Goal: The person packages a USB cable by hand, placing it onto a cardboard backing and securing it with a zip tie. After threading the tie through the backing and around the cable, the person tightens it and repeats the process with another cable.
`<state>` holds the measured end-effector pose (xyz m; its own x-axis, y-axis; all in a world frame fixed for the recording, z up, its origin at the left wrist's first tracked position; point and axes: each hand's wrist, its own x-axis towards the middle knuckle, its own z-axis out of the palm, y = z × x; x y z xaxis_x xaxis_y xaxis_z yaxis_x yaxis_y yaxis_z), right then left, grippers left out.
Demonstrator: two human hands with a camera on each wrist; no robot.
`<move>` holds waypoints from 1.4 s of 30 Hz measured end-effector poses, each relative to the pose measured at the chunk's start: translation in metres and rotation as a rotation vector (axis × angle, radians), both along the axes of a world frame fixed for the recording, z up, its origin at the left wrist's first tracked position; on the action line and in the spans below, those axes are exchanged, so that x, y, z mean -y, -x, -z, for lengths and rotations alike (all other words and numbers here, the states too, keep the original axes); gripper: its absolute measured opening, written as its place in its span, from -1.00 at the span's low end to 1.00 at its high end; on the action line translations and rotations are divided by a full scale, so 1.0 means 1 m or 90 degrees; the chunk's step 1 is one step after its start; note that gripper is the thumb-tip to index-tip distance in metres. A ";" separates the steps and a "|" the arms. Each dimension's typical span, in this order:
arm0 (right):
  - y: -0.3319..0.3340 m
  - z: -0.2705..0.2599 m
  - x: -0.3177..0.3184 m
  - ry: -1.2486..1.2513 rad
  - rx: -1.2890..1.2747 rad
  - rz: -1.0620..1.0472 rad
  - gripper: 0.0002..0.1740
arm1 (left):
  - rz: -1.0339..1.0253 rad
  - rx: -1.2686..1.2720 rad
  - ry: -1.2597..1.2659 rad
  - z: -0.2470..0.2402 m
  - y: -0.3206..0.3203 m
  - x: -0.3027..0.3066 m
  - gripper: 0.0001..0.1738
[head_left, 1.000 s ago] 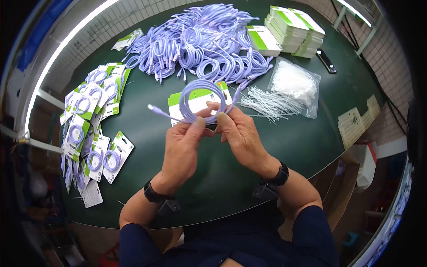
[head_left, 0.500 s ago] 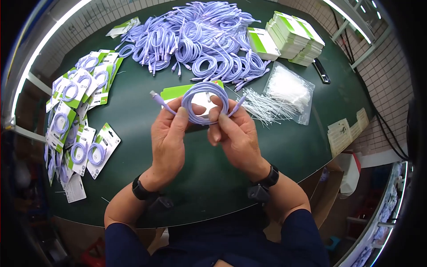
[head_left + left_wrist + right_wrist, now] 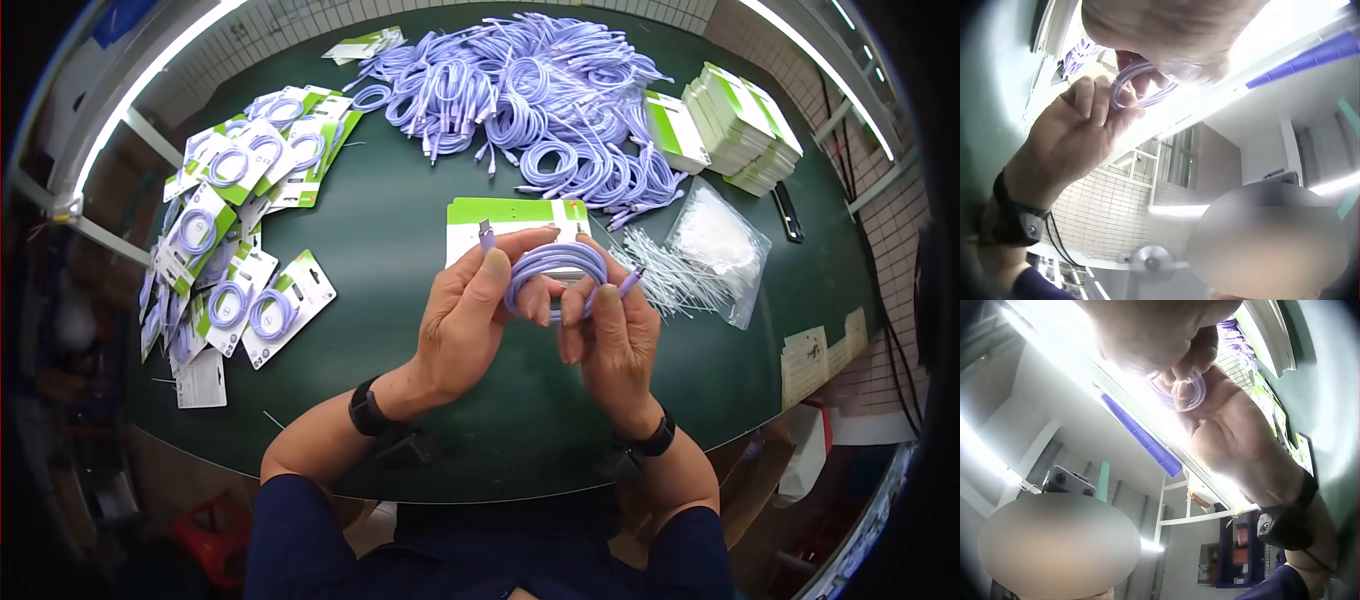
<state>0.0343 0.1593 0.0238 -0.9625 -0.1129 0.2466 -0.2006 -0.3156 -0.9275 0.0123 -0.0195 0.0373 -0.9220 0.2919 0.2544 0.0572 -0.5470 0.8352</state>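
Observation:
A coiled lilac USB cable [image 3: 560, 258] is held up between both hands over the middle of the table. My left hand [image 3: 467, 325] grips the coil's left side, with a metal-tipped plug [image 3: 487, 236] standing up beside the thumb. On the right side my right hand [image 3: 618, 345] pinches the coil, and the cable's other end [image 3: 632, 281] sticks out past its thumb. Fingers of both hands reach inside the loop. The coil [image 3: 1124, 87] also shows in the left wrist view, partly covered by fingers. Behind it lie green-and-white cards [image 3: 470, 215].
A big heap of lilac cables [image 3: 540, 90] covers the back. Carded cables [image 3: 230, 165] pile up at left. Stacks of cards [image 3: 740, 125] stand at back right, near white zip ties [image 3: 670, 275], a plastic bag [image 3: 715, 240] of more ties and a dark, narrow object [image 3: 788, 212].
The coil tips from facing the camera to a flatter tilt, and its left plug now points upward by the left thumb. Both hands keep their hold while the head view shifts.

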 end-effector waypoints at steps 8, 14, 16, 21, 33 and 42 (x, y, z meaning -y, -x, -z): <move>-0.002 -0.004 -0.004 -0.050 -0.037 0.028 -0.42 | 0.082 0.049 -0.121 0.009 0.002 -0.003 -0.41; 0.001 -0.008 -0.002 -0.072 0.010 0.032 -0.44 | 0.050 0.117 -0.144 0.005 0.000 -0.011 -0.36; 0.002 -0.009 -0.001 -0.084 0.025 0.033 -0.45 | 0.051 0.126 -0.115 0.007 0.004 -0.010 -0.38; 0.006 -0.009 -0.005 -0.132 0.068 0.013 -0.49 | 0.050 0.155 -0.041 0.009 0.007 -0.007 -0.50; 0.024 0.012 -0.014 -0.290 0.130 -0.141 -0.61 | 0.032 0.153 0.164 0.028 0.020 0.006 -0.54; 0.021 0.001 -0.019 -0.463 -0.110 -0.127 -0.60 | -0.027 -0.095 0.595 0.016 0.015 0.006 -0.61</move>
<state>0.0131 0.1781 0.0229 -0.8617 -0.4711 0.1887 -0.3645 0.3159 -0.8760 -0.0023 -0.0252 0.0216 -0.9135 0.4037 0.0510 0.2038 0.3453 0.9161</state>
